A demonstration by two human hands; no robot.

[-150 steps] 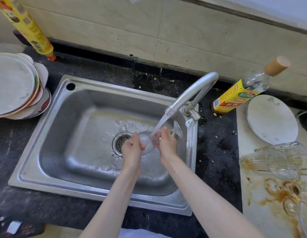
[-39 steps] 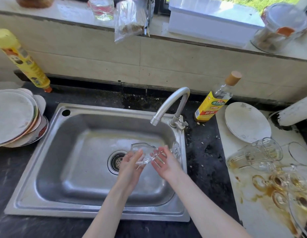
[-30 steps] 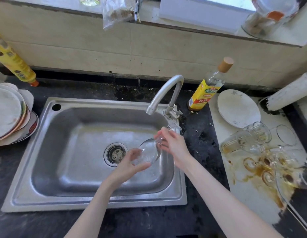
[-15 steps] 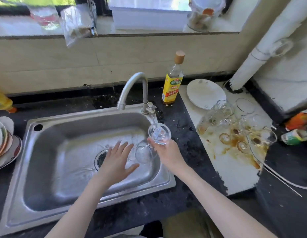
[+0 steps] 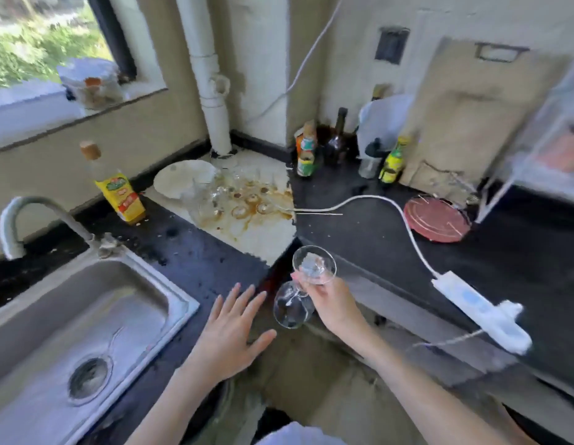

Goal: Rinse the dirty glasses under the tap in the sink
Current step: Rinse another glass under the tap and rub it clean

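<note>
My right hand [image 5: 332,303] grips a clear stemmed glass [image 5: 293,308] by its stem, turned upside down with the foot up and the bowl hanging down. It is held over the gap beyond the counter's corner, right of the sink [image 5: 32,303]. My left hand [image 5: 229,335] is spread flat with nothing in it, just left of the glass, past the sink's right rim. The tap [image 5: 12,223] arches at far left; no water shows. Several dirty glasses [image 5: 234,195] lie on a stained white board [image 5: 247,229] at the back.
A yellow-labelled bottle [image 5: 120,195] stands left of the board, a white plate [image 5: 182,178] behind it. Sauce bottles [image 5: 306,152] crowd the corner. A white power strip [image 5: 475,305] and cable lie on the dark right counter, beside a red round mat [image 5: 436,218].
The view has swung right. My right hand has carried the glass out of the sink and past the counter corner. My left hand let go of the glass and now hovers spread.
</note>
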